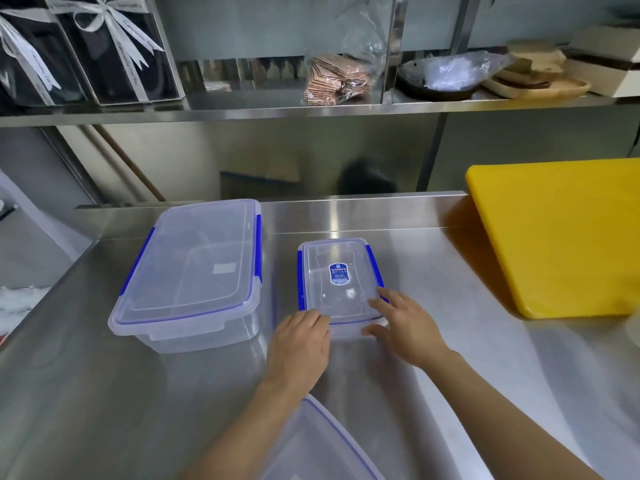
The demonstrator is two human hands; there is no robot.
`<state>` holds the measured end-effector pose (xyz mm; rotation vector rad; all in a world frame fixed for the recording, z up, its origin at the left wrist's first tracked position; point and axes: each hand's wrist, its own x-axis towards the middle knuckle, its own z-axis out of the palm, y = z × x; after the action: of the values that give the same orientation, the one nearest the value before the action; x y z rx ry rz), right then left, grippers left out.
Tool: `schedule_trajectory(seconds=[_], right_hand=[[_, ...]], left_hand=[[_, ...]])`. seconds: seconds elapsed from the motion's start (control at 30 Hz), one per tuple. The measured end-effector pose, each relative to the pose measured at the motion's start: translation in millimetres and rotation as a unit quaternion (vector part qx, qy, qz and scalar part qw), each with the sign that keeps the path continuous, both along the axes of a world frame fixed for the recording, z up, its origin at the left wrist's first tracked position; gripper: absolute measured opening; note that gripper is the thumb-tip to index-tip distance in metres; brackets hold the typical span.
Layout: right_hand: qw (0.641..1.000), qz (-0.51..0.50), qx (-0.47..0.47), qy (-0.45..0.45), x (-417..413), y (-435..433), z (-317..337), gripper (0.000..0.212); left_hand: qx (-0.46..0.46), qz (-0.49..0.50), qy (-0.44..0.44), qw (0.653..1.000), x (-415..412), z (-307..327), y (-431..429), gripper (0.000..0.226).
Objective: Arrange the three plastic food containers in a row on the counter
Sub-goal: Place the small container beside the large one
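Observation:
A large clear container point(194, 268) with blue clips and a lid stands on the steel counter point(450, 341) at the left. To its right sits a small clear container point(337, 282) with a blue label on its lid. My left hand point(299, 344) rests against the small container's near left corner, fingers curled. My right hand point(403, 323) touches its near right corner, fingers on the lid and thumb on the front wall. A third clear container point(322, 445) with a blue-edged lid shows partly at the bottom edge, under my left forearm.
A thick yellow cutting board point(561, 233) leans at the right of the counter. A steel shelf point(311, 109) above holds black gift boxes with ribbons, a bag of wafers, a dark bowl with plastic and wooden trays. The counter's left edge drops off.

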<state>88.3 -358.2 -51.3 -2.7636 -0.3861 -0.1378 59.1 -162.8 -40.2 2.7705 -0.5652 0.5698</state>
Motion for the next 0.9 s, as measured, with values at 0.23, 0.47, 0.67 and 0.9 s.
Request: schedule_trajectory(seconds=[0.23,0.47,0.67,0.9], right_hand=[[0.994,-0.024,-0.091,0.047,61,22,-12,0.081],[0.98,-0.035,-0.161,0.114,96,30,-8,0.097],[0.981,-0.058,-0.143,0.119,89,36,-7,0.106],[0.996,-0.076,0.033,-0.021,31,49,4,0.072]], left_hand=[[0.086,0.064,0.209,0.972,50,-25,11,0.089],[0.119,0.068,0.267,0.954,79,-28,10,0.102],[0.068,0.051,0.241,0.967,73,-16,14,0.088],[-0.07,0.091,0.258,0.959,31,-2,34,0.062]])
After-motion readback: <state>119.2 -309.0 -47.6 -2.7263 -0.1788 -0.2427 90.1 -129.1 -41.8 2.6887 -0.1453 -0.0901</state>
